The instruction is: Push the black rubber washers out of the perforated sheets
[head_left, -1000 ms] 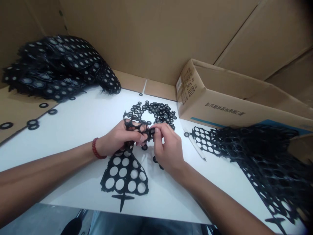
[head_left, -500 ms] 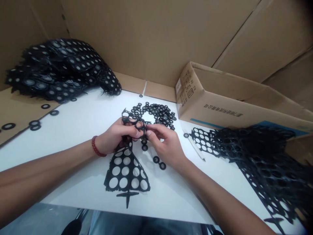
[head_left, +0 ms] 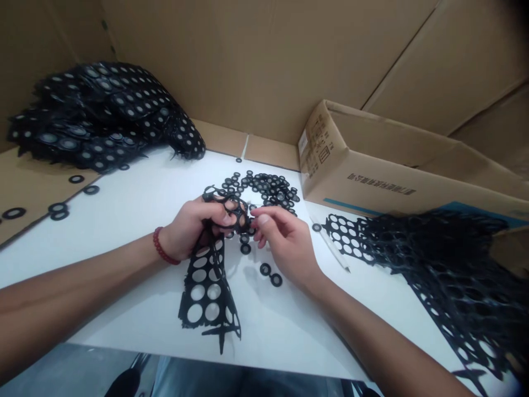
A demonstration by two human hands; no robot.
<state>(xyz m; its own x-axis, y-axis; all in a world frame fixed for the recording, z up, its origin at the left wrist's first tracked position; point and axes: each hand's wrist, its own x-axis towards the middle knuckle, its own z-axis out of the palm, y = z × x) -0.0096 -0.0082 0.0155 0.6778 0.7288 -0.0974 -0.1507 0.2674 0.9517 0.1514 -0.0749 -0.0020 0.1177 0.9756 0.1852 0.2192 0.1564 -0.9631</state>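
Left hand [head_left: 194, 229] fingers clamped on punched black sheet [head_left: 209, 286] (hanging below), right hand [head_left: 285, 242] fingers pinching its top edge

Bright, even light from above makes the white desk [head_left: 124, 220] glare slightly; soft shadows lie beneath the hands. Wide-angle distortion bends the edges, and the black pile [head_left: 463, 275] at the desk's right edge is blurred.

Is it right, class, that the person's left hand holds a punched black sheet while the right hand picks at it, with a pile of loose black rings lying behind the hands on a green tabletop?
Not quite: the tabletop is white, not green, as the head view shows. The rest stands: the left hand holds the punched black sheet, the right hand picks at it, and the loose black rings lie behind the hands.
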